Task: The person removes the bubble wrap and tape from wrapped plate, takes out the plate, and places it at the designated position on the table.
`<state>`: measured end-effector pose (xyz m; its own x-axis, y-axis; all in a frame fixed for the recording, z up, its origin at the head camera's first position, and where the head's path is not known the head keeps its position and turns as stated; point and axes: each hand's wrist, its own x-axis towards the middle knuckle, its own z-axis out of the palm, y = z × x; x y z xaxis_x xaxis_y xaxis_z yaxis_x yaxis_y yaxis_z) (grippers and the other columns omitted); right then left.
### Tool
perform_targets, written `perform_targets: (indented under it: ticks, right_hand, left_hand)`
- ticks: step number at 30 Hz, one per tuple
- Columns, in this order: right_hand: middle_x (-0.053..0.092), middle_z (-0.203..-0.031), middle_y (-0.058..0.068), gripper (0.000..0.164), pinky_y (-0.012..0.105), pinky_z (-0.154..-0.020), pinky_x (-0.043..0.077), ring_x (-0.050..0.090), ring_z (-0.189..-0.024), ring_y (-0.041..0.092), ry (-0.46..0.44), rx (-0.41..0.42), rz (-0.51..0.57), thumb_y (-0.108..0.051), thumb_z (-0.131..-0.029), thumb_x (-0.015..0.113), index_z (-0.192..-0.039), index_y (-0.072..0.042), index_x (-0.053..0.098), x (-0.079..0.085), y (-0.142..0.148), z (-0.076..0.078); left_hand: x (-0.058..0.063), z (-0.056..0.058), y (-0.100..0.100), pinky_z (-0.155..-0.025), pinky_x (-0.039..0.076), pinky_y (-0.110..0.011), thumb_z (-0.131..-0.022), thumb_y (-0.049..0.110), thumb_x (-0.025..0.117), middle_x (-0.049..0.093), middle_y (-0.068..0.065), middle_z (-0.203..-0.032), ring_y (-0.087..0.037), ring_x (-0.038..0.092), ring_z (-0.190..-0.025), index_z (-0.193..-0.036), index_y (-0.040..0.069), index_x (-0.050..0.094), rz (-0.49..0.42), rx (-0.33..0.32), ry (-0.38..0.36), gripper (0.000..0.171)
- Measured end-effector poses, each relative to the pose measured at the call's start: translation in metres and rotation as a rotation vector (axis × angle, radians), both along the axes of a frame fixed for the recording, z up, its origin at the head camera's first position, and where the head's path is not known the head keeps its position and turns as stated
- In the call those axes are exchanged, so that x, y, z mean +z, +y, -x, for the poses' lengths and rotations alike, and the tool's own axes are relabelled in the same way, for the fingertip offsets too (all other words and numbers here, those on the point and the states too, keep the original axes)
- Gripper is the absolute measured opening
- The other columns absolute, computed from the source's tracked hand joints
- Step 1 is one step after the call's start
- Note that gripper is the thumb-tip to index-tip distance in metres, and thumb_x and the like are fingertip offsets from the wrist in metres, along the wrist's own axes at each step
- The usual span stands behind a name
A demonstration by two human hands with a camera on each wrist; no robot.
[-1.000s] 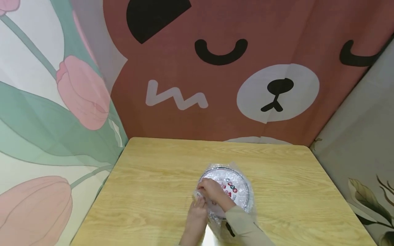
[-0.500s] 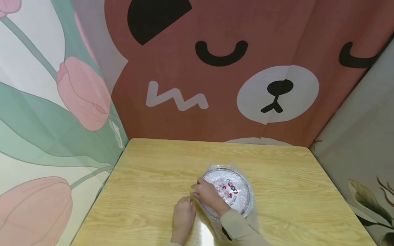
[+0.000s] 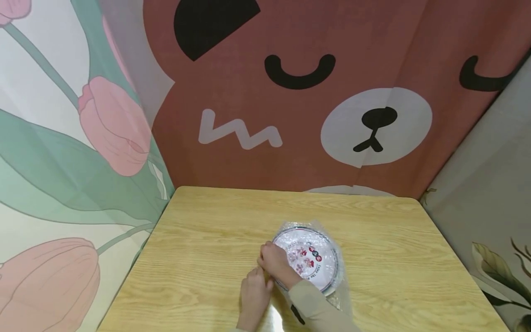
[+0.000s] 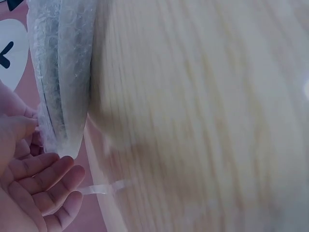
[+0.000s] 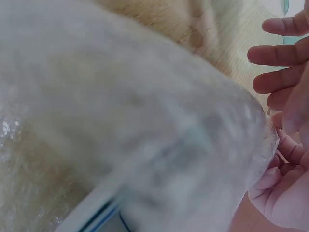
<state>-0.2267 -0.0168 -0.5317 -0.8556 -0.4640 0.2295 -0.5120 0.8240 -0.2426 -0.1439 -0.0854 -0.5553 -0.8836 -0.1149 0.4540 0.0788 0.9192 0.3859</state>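
Note:
A round white plate-like item [image 3: 327,265] with a dark rim, red print and lettering lies in a clear bubble wrap bag [image 4: 75,72] near the table's front. My right hand [image 3: 275,263] reaches over it and pinches the wrap's left edge; in the right wrist view this hand [image 5: 285,198] has its fingertips curled on the plastic. Beside it, my left hand [image 3: 255,293] is at the same edge. Its fingers [image 4: 43,181] are loosely bent and spread, and the thumb is near the wrap. A narrow clear strip [image 4: 104,188], like tape, extends from beside its little finger.
The wood-grain table [image 3: 199,258] extends left, right and behind the wrapped item. A black mark or piece [image 3: 297,314] shows at the near end of the wrap. A bear-print curtain [image 3: 249,166] hangs at the back, with floral cloth [image 3: 116,124] at the left.
My left hand drew away from the wrap to the left, then came back beside the right hand. My right hand shifted slightly along the edge, and its fingers closed on it.

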Motion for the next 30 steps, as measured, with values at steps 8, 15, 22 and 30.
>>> perform_targets:
  ticks: [8, 15, 22, 30]
  right_hand:
    - [0.047, -0.057, -0.006, 0.009, 0.024, -0.043, 0.038, 0.045, -0.05, 0.012, -0.095, -0.057, 0.259, -0.009, -0.07, 0.055, -0.064, -0.013, 0.049, 0.003, 0.003, 0.0]
    - [0.053, -0.06, -0.004, 0.007, 0.021, -0.051, 0.042, 0.049, -0.056, 0.01, -0.158, -0.029, 0.537, -0.003, -0.069, 0.055, -0.064, -0.007, 0.055, 0.002, 0.012, 0.001]
    - [0.052, -0.058, 0.001, 0.006, 0.019, -0.046, 0.04, 0.042, -0.051, 0.002, -0.157, -0.071, 0.675, 0.006, -0.07, 0.054, -0.068, 0.002, 0.058, -0.003, 0.019, 0.0]
    - [0.051, -0.05, 0.0, 0.009, 0.017, -0.032, 0.032, 0.041, -0.039, 0.005, -0.462, -0.294, 0.854, -0.006, -0.071, 0.054, -0.065, -0.001, 0.059, 0.0, 0.025, -0.001]
  left_hand:
    - [0.004, 0.002, 0.004, -0.045, 0.041, -0.03, -0.064, 0.021, 0.075, 0.051, -0.004, -0.065, -0.02, 0.051, -0.057, -0.072, 0.002, 0.057, 0.001, -0.025, 0.041, 0.027]
    - [0.004, 0.005, 0.009, -0.058, 0.046, -0.035, -0.058, 0.018, 0.077, 0.057, -0.01, -0.092, -0.023, 0.054, -0.083, -0.087, -0.003, 0.062, 0.011, -0.065, 0.185, 0.039]
    - [0.002, 0.004, 0.015, -0.065, 0.044, -0.036, -0.058, 0.022, 0.076, 0.058, -0.011, -0.104, -0.024, 0.052, -0.095, -0.105, -0.003, 0.059, 0.076, -0.078, 0.099, 0.055]
    - [0.003, 0.004, 0.017, -0.07, 0.042, -0.036, -0.067, 0.028, 0.072, 0.054, -0.009, -0.108, -0.024, 0.048, -0.099, -0.107, 0.001, 0.058, 0.141, -0.077, -0.049, 0.05]
